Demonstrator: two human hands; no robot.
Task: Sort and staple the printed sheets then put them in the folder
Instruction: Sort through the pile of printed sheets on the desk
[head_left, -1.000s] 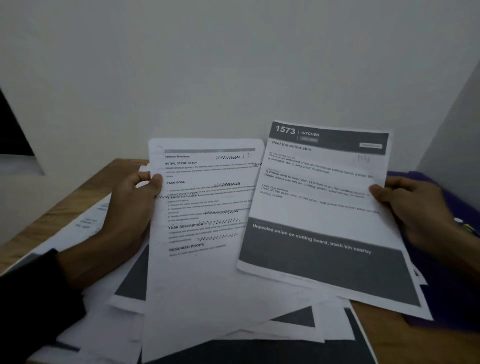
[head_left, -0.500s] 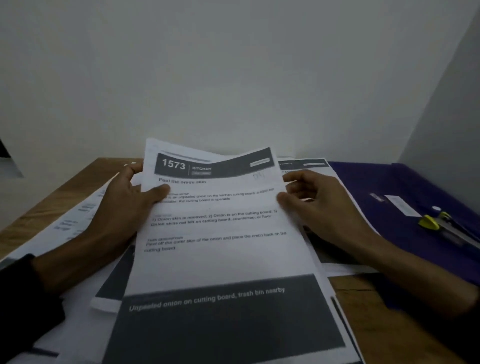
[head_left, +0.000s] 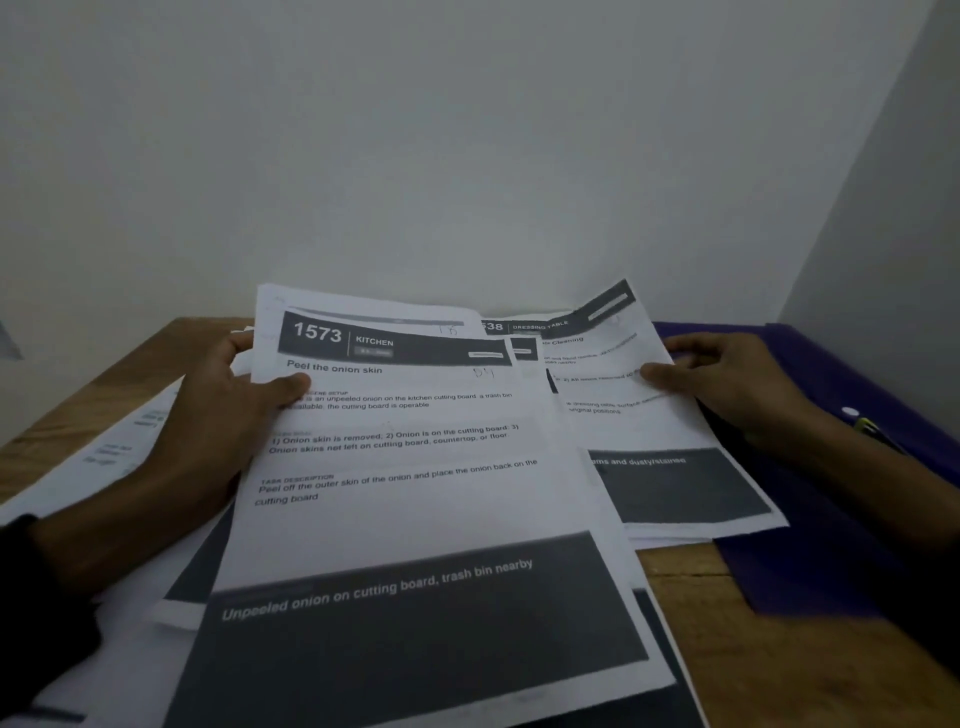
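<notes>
My left hand (head_left: 228, 415) holds a small stack of printed sheets by the left edge, thumb on top. The top sheet (head_left: 415, 499) reads "1573 KITCHEN, Peel the onion skin". To the right, my right hand (head_left: 727, 384) pinches the right edge of another sheet (head_left: 634, 395) headed "DRESSING TABLE", lifted slightly at its far corner. A purple folder (head_left: 810, 545) lies open on the right of the wooden table (head_left: 727, 649). No stapler can be made out.
More loose printed sheets (head_left: 104, 457) lie spread under and left of my left arm. A yellow-green pen-like object (head_left: 867, 428) rests on the folder near the right wall. White walls close off the back and right sides.
The "1573" sheet went from my right hand onto the stack in my left. My right hand then moved right and took hold of the "DRESSING TABLE" sheet.
</notes>
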